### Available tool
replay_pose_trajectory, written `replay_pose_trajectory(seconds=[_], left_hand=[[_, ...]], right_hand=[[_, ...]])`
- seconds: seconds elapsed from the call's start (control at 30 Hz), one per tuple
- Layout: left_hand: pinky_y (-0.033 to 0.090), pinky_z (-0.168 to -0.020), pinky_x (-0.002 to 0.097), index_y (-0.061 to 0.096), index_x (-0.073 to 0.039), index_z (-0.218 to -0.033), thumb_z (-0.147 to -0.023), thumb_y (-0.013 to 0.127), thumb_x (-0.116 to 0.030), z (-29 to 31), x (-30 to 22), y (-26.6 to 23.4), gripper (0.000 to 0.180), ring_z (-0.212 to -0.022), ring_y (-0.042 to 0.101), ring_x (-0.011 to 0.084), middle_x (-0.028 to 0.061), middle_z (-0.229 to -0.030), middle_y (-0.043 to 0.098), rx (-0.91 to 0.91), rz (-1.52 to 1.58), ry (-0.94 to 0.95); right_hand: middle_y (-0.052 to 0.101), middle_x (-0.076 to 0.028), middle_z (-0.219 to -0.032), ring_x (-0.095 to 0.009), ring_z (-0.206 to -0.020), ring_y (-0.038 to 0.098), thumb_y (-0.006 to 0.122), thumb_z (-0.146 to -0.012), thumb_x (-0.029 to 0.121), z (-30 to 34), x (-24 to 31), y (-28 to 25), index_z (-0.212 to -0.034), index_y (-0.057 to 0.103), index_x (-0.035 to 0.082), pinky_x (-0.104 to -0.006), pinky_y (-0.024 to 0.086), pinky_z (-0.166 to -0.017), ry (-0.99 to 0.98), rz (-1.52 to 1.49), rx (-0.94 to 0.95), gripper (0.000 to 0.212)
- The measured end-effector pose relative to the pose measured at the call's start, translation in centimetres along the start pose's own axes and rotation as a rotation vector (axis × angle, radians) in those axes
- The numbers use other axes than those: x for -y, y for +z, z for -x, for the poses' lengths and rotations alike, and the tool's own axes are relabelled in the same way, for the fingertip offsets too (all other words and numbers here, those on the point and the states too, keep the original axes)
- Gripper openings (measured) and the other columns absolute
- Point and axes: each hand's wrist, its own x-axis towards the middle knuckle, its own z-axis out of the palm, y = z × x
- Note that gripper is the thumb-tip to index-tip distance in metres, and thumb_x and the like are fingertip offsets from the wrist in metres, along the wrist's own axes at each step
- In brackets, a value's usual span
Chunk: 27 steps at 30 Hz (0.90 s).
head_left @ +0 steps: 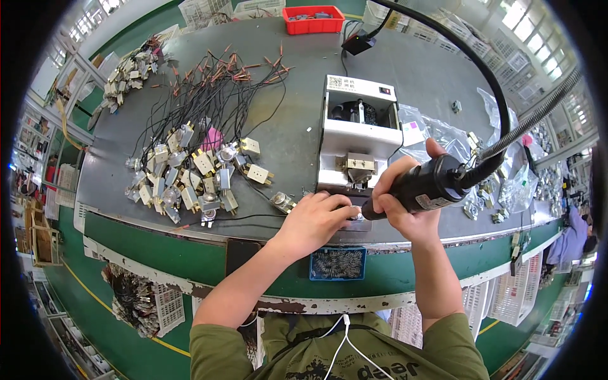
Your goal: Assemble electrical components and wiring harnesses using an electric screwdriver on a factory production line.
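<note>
My right hand (411,206) is wrapped round a black electric screwdriver (423,187), whose tip points left toward my left fingertips. My left hand (318,218) is closed, pressing down a small pale part at the table edge; its fingers hide most of that part. Beside its knuckles lies a small clear-and-metal piece (282,202), and a black cable (253,218) runs left from near there. Just beyond both hands stands a white screw feeder (360,142) with a metal block at its front.
To the left, several cream plug-like parts (204,163) with black cables lie heaped. A blue tray (337,263) of small metal pieces sits below my hands. Farther back is a red bin (313,24). Clear plastic bags (437,142) and small parts lie on the right.
</note>
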Motion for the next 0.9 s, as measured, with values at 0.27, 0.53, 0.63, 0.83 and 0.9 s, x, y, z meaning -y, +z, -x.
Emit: replay_pose_trajectory(seconds=[0.27,0.53,0.63,0.83,0.9], left_hand=[[0.045,-0.082,0.038,0.063,-0.015,-0.11,-0.083,0.072,-0.021,0.0,-0.5,0.0,0.029,-0.096,0.059,0.0217,-0.0015,-0.112,0.061,-0.03,-0.094,0.033],[0.044,-0.083,0.0385,0.064,-0.014,-0.094,-0.081,0.074,-0.018,-1.2,-2.1,-1.0,0.017,-0.1,0.06,0.0224,-0.0003,-0.105,0.064,-0.271,-0.112,0.037],[0.043,-0.081,0.0385,0.064,-0.014,-0.091,-0.081,0.073,-0.015,-3.7,-2.5,-4.2,0.013,-0.095,0.061,0.0227,0.0005,-0.094,0.065,-0.454,-0.148,0.047],[0.046,-0.083,0.0405,0.066,-0.012,-0.099,-0.083,0.072,-0.016,-8.0,-0.4,-6.1,0.018,-0.092,0.062,0.0278,0.0036,-0.093,0.065,-0.737,-0.258,-0.043],[0.048,-0.084,0.0399,0.067,-0.012,-0.103,-0.083,0.072,-0.016,-4.9,-1.0,-4.0,0.021,-0.094,0.062,0.0284,0.0051,-0.095,0.065,-0.442,-0.034,-0.057]], right_hand=[[0.065,-0.022,-0.099,-0.017,-0.067,0.064,0.062,-0.077,-0.012,-0.5,1.4,0.0,-0.153,0.011,0.01,-0.0286,0.054,-0.063,-0.021,-0.185,-0.012,0.094],[0.061,-0.016,-0.1,-0.018,-0.058,0.059,0.072,-0.088,0.012,-0.5,5.0,1.0,-0.157,0.007,0.024,-0.0315,0.053,-0.055,-0.215,-0.086,-0.196,0.096],[0.06,-0.015,-0.102,-0.019,-0.064,0.06,0.072,-0.088,0.013,0.0,5.5,0.7,-0.157,0.007,0.021,-0.0312,0.053,-0.056,-0.234,-0.066,-0.242,0.095],[0.056,-0.017,-0.118,-0.023,-0.083,0.064,0.075,-0.083,0.017,-0.7,5.6,3.1,-0.156,0.009,0.017,-0.0327,0.056,-0.06,-0.177,0.006,-0.527,0.098],[0.058,-0.018,-0.115,-0.023,-0.079,0.066,0.073,-0.085,0.014,0.0,6.3,2.1,-0.156,0.006,0.02,-0.0337,0.057,-0.06,-0.148,-0.015,-0.511,0.098]])
